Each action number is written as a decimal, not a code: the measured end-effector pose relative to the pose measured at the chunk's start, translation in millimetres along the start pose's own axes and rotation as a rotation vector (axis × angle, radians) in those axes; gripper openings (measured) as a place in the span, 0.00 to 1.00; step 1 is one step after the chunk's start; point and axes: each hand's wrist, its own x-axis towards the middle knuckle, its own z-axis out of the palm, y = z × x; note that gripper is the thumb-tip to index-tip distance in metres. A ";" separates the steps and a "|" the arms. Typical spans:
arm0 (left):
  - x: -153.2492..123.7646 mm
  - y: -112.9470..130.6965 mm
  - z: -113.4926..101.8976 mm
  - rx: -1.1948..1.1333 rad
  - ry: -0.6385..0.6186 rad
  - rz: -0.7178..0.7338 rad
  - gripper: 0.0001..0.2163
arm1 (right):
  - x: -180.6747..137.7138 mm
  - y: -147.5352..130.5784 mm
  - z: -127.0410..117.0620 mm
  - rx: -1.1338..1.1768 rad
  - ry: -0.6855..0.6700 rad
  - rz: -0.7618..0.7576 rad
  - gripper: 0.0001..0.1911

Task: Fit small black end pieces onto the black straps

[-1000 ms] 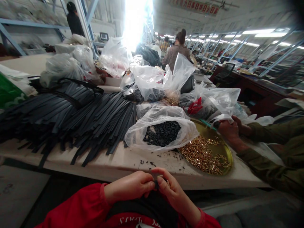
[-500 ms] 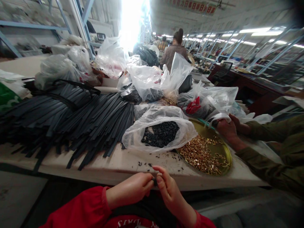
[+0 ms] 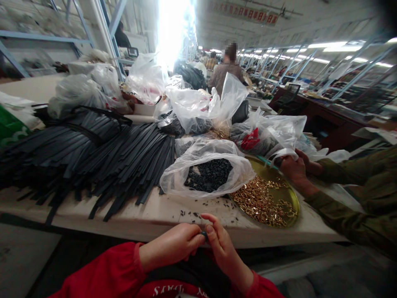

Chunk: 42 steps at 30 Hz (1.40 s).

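Just in front of the table's near edge, my left hand and my right hand meet at the fingertips. A small dark piece shows between them, pinched by both hands; its exact shape is mostly hidden by the fingers. My right index finger is raised off it. Beyond my hands lies an open clear plastic bag holding many small black pieces. Several similar loose bits lie on the tabletop. To the right, a round golden tray carries a heap of gold metal buckles.
Long black strips are piled across the left of the table. At the right, a co-worker's hands hold a white strip near the tray. Plastic bags fill the back; another person is farther off.
My hands stay pinched together in nearly the same place, with the dark piece slightly more exposed between the fingertips. The view has shifted a little.
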 end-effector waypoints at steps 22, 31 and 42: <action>19.7 -82.6 -144.1 0.744 0.924 -0.354 0.09 | 55.4 96.2 -30.1 -0.752 0.381 -0.161 0.18; 27.6 -73.0 -165.2 0.394 1.007 -0.259 0.07 | 53.3 98.3 -31.5 -0.652 0.519 -0.243 0.16; -21.4 -28.8 9.8 -0.152 0.764 0.171 0.08 | 17.5 -29.5 23.3 -0.602 0.149 -0.838 0.22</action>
